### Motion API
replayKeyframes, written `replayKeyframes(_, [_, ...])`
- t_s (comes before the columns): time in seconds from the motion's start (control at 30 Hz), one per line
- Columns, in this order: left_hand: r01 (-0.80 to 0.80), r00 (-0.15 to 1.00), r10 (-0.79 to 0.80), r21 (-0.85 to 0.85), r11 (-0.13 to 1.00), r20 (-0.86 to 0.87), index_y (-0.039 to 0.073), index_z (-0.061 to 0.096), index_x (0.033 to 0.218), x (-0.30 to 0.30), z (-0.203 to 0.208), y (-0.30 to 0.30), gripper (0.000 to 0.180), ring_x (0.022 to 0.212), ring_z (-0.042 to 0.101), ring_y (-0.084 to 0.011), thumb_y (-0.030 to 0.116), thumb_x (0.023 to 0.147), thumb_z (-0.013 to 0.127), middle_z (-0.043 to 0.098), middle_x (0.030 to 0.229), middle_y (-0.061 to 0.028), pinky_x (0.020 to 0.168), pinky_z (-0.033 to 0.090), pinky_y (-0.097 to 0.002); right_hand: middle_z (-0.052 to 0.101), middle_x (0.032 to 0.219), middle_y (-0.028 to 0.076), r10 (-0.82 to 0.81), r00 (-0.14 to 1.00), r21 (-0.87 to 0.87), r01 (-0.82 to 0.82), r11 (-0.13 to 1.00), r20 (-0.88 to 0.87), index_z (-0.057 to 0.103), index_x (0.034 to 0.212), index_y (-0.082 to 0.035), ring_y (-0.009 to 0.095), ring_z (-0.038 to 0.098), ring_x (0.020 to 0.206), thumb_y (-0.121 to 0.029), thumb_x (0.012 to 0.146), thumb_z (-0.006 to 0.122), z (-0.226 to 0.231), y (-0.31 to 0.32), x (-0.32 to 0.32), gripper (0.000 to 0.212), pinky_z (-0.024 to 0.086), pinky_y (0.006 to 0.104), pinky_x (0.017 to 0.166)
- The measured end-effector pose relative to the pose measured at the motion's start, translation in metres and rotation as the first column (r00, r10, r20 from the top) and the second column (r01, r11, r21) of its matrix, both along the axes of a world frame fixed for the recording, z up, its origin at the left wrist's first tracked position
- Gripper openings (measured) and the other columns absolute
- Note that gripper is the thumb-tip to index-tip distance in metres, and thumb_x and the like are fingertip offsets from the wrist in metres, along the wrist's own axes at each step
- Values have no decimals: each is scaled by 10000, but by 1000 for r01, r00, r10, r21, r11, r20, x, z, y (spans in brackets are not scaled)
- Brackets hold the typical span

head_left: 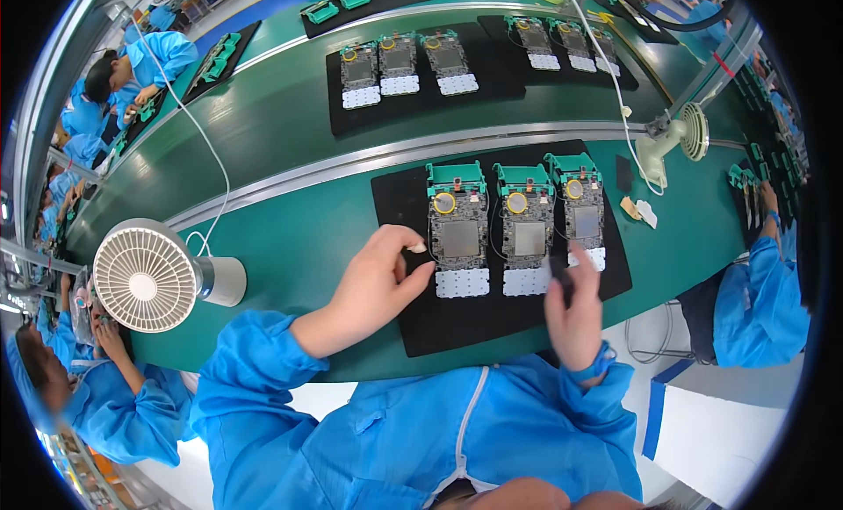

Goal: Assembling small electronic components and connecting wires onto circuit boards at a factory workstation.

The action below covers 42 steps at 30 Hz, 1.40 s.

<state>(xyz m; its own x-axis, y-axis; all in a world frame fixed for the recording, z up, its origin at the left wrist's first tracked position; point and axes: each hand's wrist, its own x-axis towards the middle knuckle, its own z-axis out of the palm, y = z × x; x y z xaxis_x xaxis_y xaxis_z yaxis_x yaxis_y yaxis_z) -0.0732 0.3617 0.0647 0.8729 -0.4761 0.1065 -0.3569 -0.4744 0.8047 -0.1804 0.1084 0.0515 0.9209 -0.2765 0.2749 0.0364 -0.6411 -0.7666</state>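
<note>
- Left hand (pixel 376 282) loosely curled, thumb and forefinger pinched together at the left edge of the left circuit board (pixel 458 238); whether something tiny sits between the fingertips cannot be told.
- Right hand (pixel 575 312) blurred, fingers raised over the near right part of the black mat (pixel 404 247), a small dark object apparently between the fingertips; grip not clear enough to tell.
- Blue wrist strap (pixel 597 365) around the right wrist.
- Three circuit boards side by side on the black mat: left one, middle circuit board (pixel 528 238) and right circuit board (pixel 584 220), each with a green frame at the far end, a yellow ring below it, a grey square in the middle and a white keypad at the near end.
- Mat lying on the green surface (pixel 290 238), near its front edge, right of centre.
- White desk fan (pixel 145 286) at the near left corner of the surface, cable running away toward the far side.
- Second white fan (pixel 680 137) near the right edge.
- More black mats with boards (pixel 399 67) further back, beyond a metal rail.
- Other people in blue coats (pixel 760 299) at the left and right edges.
</note>
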Motion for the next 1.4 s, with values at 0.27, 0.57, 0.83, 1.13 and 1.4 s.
replayKeyframes(0.27, [-14,985,2,-71,997,-170,41,501,1014,5,-22,-16,253,552,577,-181,136,876,690,638,784,-84,517,463,-326,647,893,168,148,989,-300,-143,943,-6,541,1155,-34,360,639,685,-36,826,645,-10,31,9,345,520,420,581])
replayKeyframes(0.57, [135,989,-137,41,990,48,64,552,964,-21,-27,-9,233,540,568,-159,121,836,738,611,775,-72,478,447,-287,660,848,161,21,997,-230,-36,973,-69,583,1138,-36,317,654,642,-25,815,663,-19,21,1,333,524,366,563])
replayKeyframes(0.83, [201,954,-204,36,979,221,63,602,926,-22,-31,-10,227,578,611,-208,123,789,773,621,809,-78,490,478,-318,666,845,147,201,969,-80,-192,978,140,605,1117,-27,296,640,623,-3,779,689,-39,41,4,349,516,357,556])
replayKeyframes(1.13, [222,924,-221,32,974,313,73,622,902,-20,-29,-6,193,805,618,-291,126,775,757,610,861,-92,663,517,-373,645,813,156,226,972,-141,-215,966,64,621,1090,-17,316,631,633,-47,801,668,-37,41,3,295,508,394,556])
replayKeyframes(1.4, [247,931,-194,-144,958,309,75,584,822,-14,-42,-13,143,783,583,-283,121,780,713,550,814,-77,658,493,-383,669,857,203,208,977,-113,-201,973,54,588,1131,5,347,683,708,-20,822,648,-40,36,0,316,543,373,620])
